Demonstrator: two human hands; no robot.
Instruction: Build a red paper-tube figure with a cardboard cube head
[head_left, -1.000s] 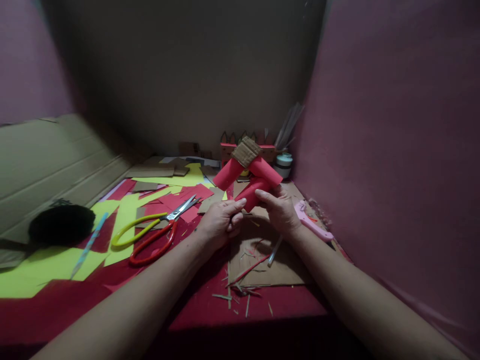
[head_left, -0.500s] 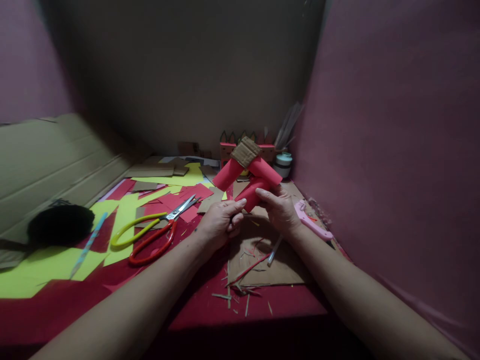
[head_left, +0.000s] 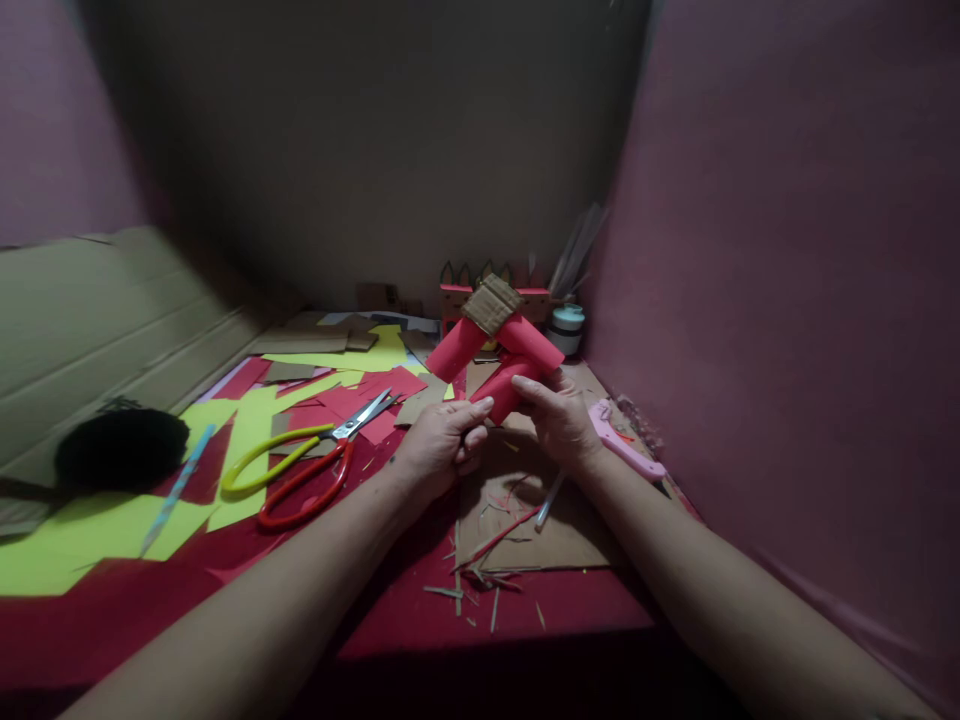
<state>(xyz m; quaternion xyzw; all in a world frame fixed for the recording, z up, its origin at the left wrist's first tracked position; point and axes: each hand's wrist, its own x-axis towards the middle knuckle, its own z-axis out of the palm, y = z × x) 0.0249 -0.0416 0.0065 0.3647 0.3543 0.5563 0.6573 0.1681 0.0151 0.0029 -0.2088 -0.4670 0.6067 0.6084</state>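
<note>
Both hands hold a craft piece made of red paper tubes (head_left: 531, 342), raised above the table. A square of corrugated cardboard (head_left: 493, 305) covers the top corner where two tubes meet at an angle. A lower red tube (head_left: 495, 388) lies between my hands. My left hand (head_left: 448, 440) pinches that tube's near left end between thumb and fingers. My right hand (head_left: 556, 415) grips its right side, thumb on top; its other fingers are partly hidden behind. Below them lies a cardboard sheet (head_left: 585, 540) strewn with thin scraps.
Scissors (head_left: 345, 430) with yellow and red handles lie open at the left. Around them are yellow paper (head_left: 255, 450), a blue pencil-like stick (head_left: 178, 490) and a black fuzzy object (head_left: 122, 448). A pink glue gun (head_left: 630, 450) rests at right, before a lidded jar (head_left: 566, 328).
</note>
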